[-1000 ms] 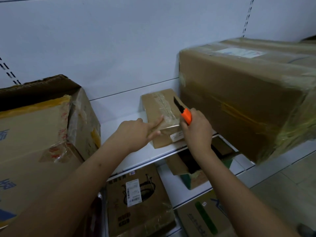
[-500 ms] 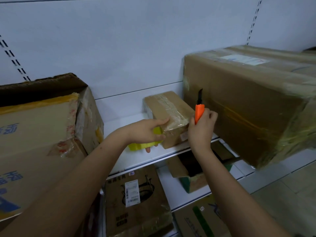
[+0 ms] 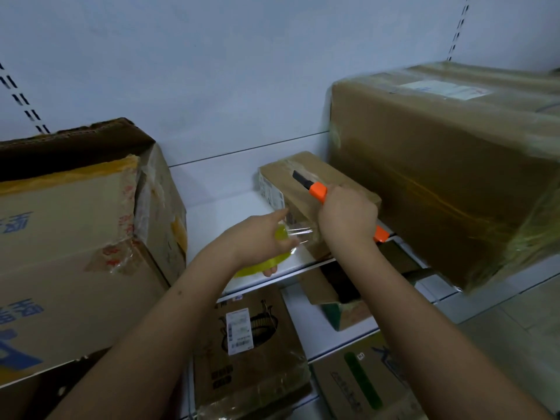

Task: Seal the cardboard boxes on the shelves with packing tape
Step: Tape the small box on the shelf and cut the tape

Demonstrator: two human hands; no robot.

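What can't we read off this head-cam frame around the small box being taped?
- Tape roll, head view: mostly behind the left hand; how much tape is left is unseen.
- Orange knife: middle wrapped by the right hand; whether the blade touches the small box is unclear.
- Clear tape strip: its end on the box is hidden by the right hand.
- Box label: too small to read.

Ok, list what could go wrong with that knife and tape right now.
1. The right hand grips the orange utility knife with its blade out, pointing over the small box; a slip might gash the cardboard.
2. The left hand holds the yellow tape roll close beside the knife hand, so cutting the stretched clear tape strip could nick its fingers.
3. The strip looks wrinkled and may stick to itself.
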